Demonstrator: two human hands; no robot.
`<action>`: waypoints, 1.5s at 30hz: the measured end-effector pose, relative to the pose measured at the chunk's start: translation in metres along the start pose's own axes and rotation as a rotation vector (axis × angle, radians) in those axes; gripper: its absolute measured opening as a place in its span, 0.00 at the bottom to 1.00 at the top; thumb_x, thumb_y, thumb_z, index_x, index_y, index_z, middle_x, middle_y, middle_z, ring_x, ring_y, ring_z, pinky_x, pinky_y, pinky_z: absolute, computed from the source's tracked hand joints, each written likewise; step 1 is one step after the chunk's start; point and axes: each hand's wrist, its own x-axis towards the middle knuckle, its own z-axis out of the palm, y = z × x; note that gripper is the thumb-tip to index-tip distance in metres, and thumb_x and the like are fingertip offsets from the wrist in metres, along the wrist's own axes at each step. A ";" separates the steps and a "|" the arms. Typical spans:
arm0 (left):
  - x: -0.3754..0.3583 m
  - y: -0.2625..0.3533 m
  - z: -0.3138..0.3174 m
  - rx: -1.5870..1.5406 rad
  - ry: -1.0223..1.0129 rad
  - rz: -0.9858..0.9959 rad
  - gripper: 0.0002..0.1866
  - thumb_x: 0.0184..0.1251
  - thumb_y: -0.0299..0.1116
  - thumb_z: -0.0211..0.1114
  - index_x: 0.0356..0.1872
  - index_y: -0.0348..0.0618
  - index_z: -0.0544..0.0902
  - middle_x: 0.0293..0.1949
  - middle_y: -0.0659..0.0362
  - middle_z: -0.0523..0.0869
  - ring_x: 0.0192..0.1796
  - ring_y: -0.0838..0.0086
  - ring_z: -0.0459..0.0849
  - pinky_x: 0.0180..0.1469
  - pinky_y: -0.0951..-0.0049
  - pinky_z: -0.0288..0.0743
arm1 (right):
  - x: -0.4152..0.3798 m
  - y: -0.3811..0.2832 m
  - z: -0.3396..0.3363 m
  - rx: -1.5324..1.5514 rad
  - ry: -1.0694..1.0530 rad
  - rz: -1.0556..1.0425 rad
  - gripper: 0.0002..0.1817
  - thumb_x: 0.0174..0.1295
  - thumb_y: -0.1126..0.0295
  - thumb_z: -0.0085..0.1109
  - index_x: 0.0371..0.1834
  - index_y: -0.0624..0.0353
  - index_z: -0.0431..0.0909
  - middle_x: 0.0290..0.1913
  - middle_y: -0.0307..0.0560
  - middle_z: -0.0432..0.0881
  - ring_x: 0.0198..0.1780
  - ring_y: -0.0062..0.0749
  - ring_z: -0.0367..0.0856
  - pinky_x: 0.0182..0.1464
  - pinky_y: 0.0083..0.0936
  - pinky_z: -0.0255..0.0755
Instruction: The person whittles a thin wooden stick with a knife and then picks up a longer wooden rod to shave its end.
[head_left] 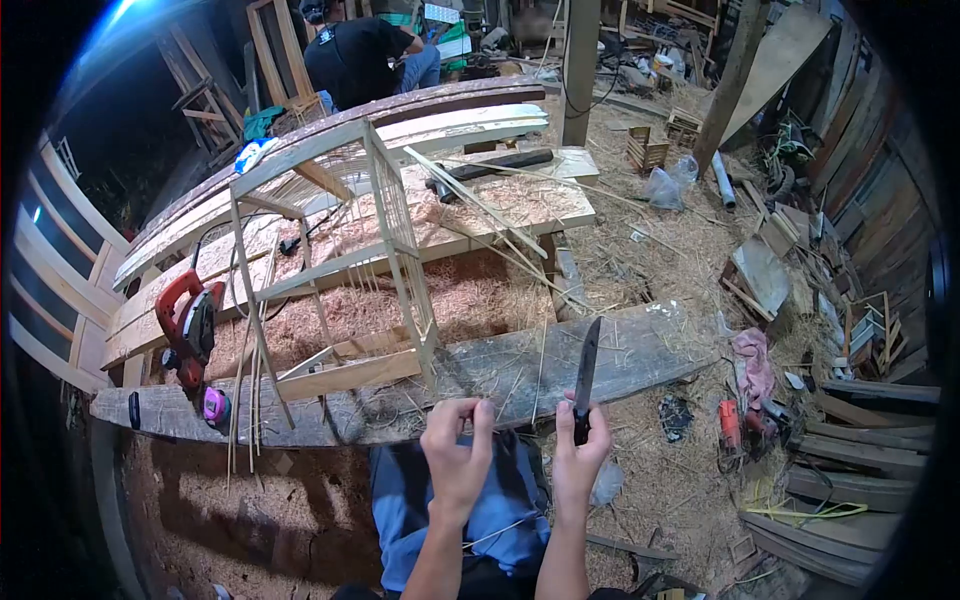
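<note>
My right hand (pixel 580 445) is closed round the dark handle of a knife (pixel 588 365), its blade pointing up and away from me. My left hand (pixel 455 460) is level with it, a short gap to the left. Its fingers are curled, with the thumb up; whatever they may hold is too small or hidden to make out. Just beyond both hands lies a worn plank (pixel 640 345) strewn with shavings and thin sticks. On the plank's left part stands a slatted wooden frame (pixel 350 376), like a small cage, with thin upright sticks along its right side.
A red power tool (pixel 182 325) and a purple tape measure (pixel 215 405) sit at the left. A hammer (pixel 442 188) lies on the boards behind the frame. Beyond, another person (pixel 350 60) bends over. Posts, a pink cloth (pixel 752 360) and stacked timber (pixel 850 450) are at right.
</note>
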 end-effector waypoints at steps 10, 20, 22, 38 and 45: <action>-0.023 -0.012 -0.098 -0.033 0.042 0.018 0.06 0.70 0.25 0.71 0.44 0.38 0.85 0.36 0.56 0.84 0.36 0.75 0.82 0.39 0.73 0.77 | -0.050 -0.044 0.030 0.147 -0.384 0.124 0.16 0.77 0.66 0.61 0.63 0.60 0.79 0.30 0.32 0.76 0.24 0.10 0.70 0.24 0.13 0.62; -0.044 -0.055 -0.245 0.222 0.422 -0.077 0.03 0.73 0.25 0.66 0.43 0.37 0.84 0.38 0.59 0.81 0.39 0.75 0.81 0.43 0.72 0.75 | -0.146 -0.043 0.120 -0.167 -0.773 -0.199 0.22 0.74 0.62 0.66 0.62 0.68 0.82 0.46 0.53 0.90 0.47 0.34 0.88 0.53 0.30 0.79; -0.051 -0.069 -0.271 0.224 0.445 -0.130 0.04 0.74 0.26 0.65 0.43 0.37 0.84 0.38 0.57 0.82 0.41 0.73 0.82 0.45 0.70 0.75 | -0.155 -0.049 0.133 -0.200 -0.804 -0.264 0.24 0.73 0.60 0.66 0.62 0.69 0.81 0.57 0.61 0.88 0.60 0.44 0.86 0.64 0.35 0.75; -0.029 -0.133 -0.316 -0.170 0.397 -0.422 0.13 0.79 0.34 0.65 0.54 0.35 0.81 0.38 0.57 0.91 0.43 0.79 0.90 0.46 0.75 0.81 | -0.208 -0.034 0.182 -0.305 -0.947 -0.315 0.24 0.74 0.59 0.65 0.64 0.68 0.81 0.60 0.61 0.86 0.64 0.48 0.84 0.68 0.36 0.73; -0.025 -0.145 -0.317 -0.150 0.421 -0.441 0.11 0.78 0.33 0.65 0.50 0.35 0.82 0.35 0.56 0.92 0.39 0.79 0.89 0.42 0.76 0.80 | -0.212 -0.025 0.185 -0.321 -0.972 -0.337 0.24 0.74 0.59 0.65 0.64 0.67 0.81 0.59 0.60 0.86 0.63 0.47 0.85 0.67 0.36 0.73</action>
